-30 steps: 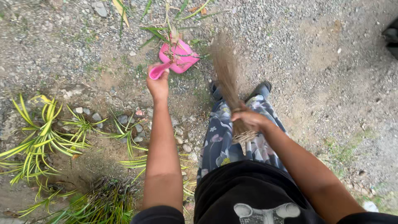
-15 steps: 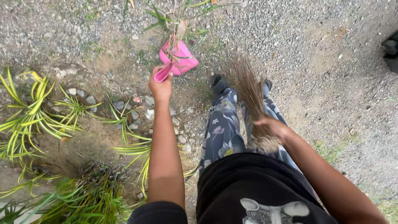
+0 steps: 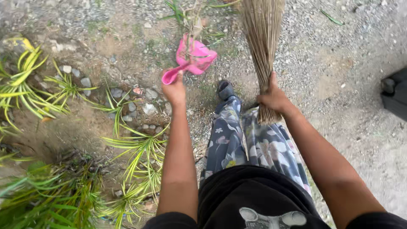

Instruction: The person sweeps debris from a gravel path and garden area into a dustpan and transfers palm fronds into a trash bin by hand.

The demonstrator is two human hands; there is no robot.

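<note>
Outdoor scene, seen from above in even, soft daylight w/o hard shadows. The ground is formed by grey loose gravel (image 3: 339, 46) across the top and right, mixed w/ patches of bare brown dirt (image 3: 114, 44). A row of small pale rounded stones (image 3: 148, 108) is set along the edge of a planted bed at left. The bed is filled w/ yellow-green strap-leaved plants (image 3: 25, 91), approx. in clumps, w/ darker green clumps (image 3: 51, 199) at bottom left. A dark grey boxy object (image 3: 394, 95) is cut off by the right edge; its kind can't be told.
</note>
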